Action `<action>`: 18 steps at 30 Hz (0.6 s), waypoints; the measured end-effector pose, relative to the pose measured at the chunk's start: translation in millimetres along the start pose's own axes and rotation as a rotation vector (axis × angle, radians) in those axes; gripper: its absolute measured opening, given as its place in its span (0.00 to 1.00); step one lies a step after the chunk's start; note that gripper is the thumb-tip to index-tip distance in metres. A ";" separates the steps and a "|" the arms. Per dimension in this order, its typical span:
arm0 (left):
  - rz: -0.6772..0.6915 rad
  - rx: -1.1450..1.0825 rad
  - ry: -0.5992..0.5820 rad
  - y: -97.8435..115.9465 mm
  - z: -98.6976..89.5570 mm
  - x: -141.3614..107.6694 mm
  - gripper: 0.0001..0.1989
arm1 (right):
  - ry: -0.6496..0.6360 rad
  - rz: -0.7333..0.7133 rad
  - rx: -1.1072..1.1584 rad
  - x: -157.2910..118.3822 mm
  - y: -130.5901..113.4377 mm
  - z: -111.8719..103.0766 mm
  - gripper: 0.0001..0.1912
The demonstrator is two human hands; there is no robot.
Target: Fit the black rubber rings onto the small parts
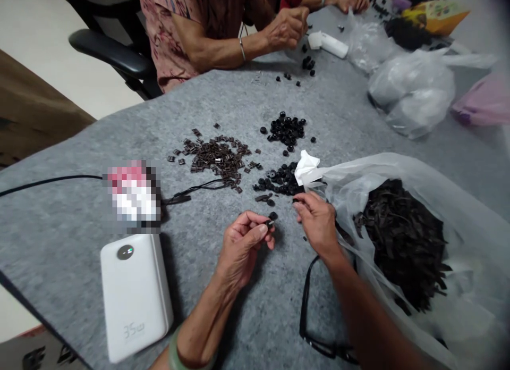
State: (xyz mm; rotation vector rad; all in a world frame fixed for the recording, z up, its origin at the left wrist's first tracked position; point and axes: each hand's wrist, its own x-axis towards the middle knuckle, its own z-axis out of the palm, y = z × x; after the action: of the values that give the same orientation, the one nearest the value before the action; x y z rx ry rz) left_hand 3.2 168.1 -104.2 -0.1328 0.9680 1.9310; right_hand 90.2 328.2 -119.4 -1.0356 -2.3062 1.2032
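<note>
My left hand (243, 245) pinches a small black piece (269, 222) between thumb and fingertips. My right hand (316, 221) holds a tiny dark part (297, 201) at its fingertips, right beside the mouth of a translucent plastic bag (342, 173). That bag is full of dark strips (402, 242). Just beyond my hands lie two loose heaps of black round rubber pieces (285, 129), and a spread of small dark brown clips (215, 160) sits to their left. A white tissue (306, 167) rests on the bag's edge.
On the grey felt table (71, 242) lie a white power bank (133, 295), black-framed glasses (306, 306), a pixelated object (133, 194) and a black cable (51, 184). Across the table, a seated person's hand (287, 30) is near a white cylinder (329, 44) and plastic bags (410, 88).
</note>
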 end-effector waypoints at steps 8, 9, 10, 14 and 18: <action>-0.015 0.020 0.012 -1.5 -1.7 0.8 0.16 | -0.159 0.407 0.457 -9.7 -18.5 3.0 0.25; -0.016 0.023 0.013 -1.5 -2.0 0.8 0.16 | -0.157 0.362 0.394 -7.9 -16.8 1.5 0.23; -0.018 0.027 0.014 -1.4 -2.1 0.7 0.17 | -0.150 0.309 0.335 -4.8 -14.2 -1.0 0.22; -0.026 0.042 0.020 -1.2 -2.5 0.6 0.18 | -0.004 0.124 0.153 18.9 2.3 -20.0 0.22; -0.029 0.030 0.025 -2.1 -4.3 0.9 0.18 | 0.159 -0.031 -0.084 49.5 23.9 -42.3 0.25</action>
State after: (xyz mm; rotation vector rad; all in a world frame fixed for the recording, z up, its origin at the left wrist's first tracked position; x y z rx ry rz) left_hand 3.1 166.4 -108.8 -0.1527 1.0061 1.8913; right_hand 92.1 397.4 -115.7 -1.0795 -2.2571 0.9818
